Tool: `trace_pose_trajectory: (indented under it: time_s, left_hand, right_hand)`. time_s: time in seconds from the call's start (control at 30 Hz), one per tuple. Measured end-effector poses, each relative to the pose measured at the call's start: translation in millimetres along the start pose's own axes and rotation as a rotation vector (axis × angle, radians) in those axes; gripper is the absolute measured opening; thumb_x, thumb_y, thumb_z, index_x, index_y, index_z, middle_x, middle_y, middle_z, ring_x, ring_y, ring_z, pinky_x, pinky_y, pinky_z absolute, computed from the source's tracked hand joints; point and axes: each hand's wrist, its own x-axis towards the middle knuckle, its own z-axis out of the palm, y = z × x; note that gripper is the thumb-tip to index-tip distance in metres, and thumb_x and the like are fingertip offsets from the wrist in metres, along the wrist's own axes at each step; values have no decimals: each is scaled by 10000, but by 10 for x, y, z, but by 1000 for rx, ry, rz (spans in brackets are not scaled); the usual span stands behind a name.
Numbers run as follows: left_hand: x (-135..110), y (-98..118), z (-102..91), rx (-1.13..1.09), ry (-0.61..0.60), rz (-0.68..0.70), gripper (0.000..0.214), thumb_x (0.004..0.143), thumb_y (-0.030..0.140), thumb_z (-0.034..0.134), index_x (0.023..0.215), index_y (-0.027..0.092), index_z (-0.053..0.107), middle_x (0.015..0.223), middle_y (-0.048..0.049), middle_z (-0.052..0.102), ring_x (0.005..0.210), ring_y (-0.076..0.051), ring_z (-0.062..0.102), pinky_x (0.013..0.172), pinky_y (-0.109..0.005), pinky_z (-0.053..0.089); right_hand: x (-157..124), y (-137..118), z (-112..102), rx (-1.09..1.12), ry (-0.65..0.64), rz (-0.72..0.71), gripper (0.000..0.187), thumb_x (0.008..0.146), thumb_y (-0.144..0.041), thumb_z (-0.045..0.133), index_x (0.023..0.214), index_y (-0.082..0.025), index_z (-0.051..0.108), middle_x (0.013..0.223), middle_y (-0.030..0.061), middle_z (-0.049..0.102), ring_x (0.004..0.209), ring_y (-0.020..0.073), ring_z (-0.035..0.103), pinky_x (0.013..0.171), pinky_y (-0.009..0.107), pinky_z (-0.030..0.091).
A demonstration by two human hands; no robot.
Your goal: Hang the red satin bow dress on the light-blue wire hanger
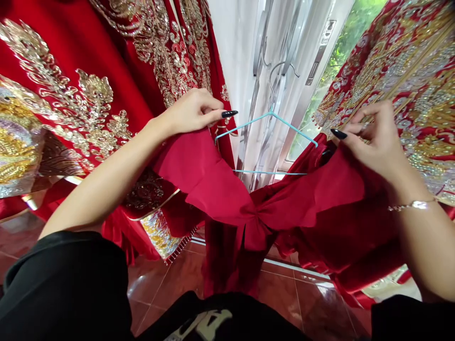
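A plain dark red dress (227, 194) with a gathered knot at its middle hangs on a light blue hanger (295, 130). My left hand (194, 111) pinches the dress's left upper edge, close to the hanger's left end. On the other side, my right hand (378, 139) is closed on the right upper edge, thumb and fingers together. Between the two hands the fabric is spread wide and dips at the knot. The hanger's metal hook stands up in front of a metal handle, and I cannot tell whether it rests on anything.
Red garments with gold beadwork hang on the left (170, 42) and on the right (408, 71). Behind the hanger is a white door (234, 42) with long metal handles (261, 42). A glass pane beside it shows greenery. Below lies a red tiled floor (170, 289).
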Motion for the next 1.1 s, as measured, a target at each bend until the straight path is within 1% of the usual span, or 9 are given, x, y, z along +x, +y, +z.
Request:
trace_pose_trajectory:
  time_s: [0.23,0.4,0.5,0.57,0.7,0.8,0.97,1.03,1.1]
  left_hand:
    - [322,275,159,22,-46,53,503,980,543,397,614,208,477,545,11,473,610,-159,505,778,-358,448]
    - [311,506,47,-6,118,75,460,1023,474,340,719,199,547,711,-24,594,732,-167,600,828,-372,471]
    - [-10,741,80,87,143,161,350,1029,367,378,800,206,588,802,-40,655,806,-181,631,892,-398,474]
    - [-365,954,211,175,156,250,235,1003,289,470,831,205,608,795,-25,675,779,-166,632,956,-404,466]
    - [-990,1250,493,228,96,249,188,976,180,529,814,182,624,808,-8,705,792,-131,650,1036,-376,445]
    - [-1020,1154,429,253,-9,251,202,1008,230,489,916,165,658,961,-58,739,932,-147,672,1115,-406,394]
    - [-487,740,136,364,-262,183,313,980,427,524,1221,256,628,1305,-72,664,1248,-267,560,1197,-587,212]
    - [-349,634,131,366,-381,205,263,973,334,529,1198,257,641,1272,-58,677,1256,-269,549,1219,-591,156]
    - [-326,570,168,372,-463,222,245,962,190,477,1102,245,670,1090,-38,729,1167,-235,593,1238,-561,135]
  right_hand:
    - [179,-260,264,-82,-175,-210,210,898,-288,592,1025,-236,433,885,-9,513,721,86,593,611,249,492]
    - [68,-544,281,-41,41,-302,175,910,-210,595,1068,-230,523,949,24,580,786,103,601,692,284,537]
    - [-234,-606,279,-126,113,-367,201,884,-115,607,1049,-227,577,906,31,618,785,127,616,691,299,528]
    - [-536,-588,324,-199,82,-417,232,862,-48,594,1031,-207,591,900,47,643,816,153,636,708,312,534]
    - [-1015,-467,464,-369,-26,-473,233,849,-37,589,1053,-149,609,969,115,661,886,204,641,750,346,551]
    - [-926,-433,461,-561,-120,-572,284,853,-108,603,1131,-156,628,1061,132,691,972,261,624,823,419,536]
    - [-271,-470,237,-777,-460,-550,514,851,-148,449,1345,-190,587,1323,128,621,946,270,634,738,440,535]
    - [-118,-427,162,-782,-591,-472,524,809,-138,455,1299,-227,620,1308,81,640,862,224,669,601,362,517]
    - [-74,-360,115,-780,-699,-373,478,796,-158,480,1234,-241,653,1266,63,663,763,182,682,464,303,437]
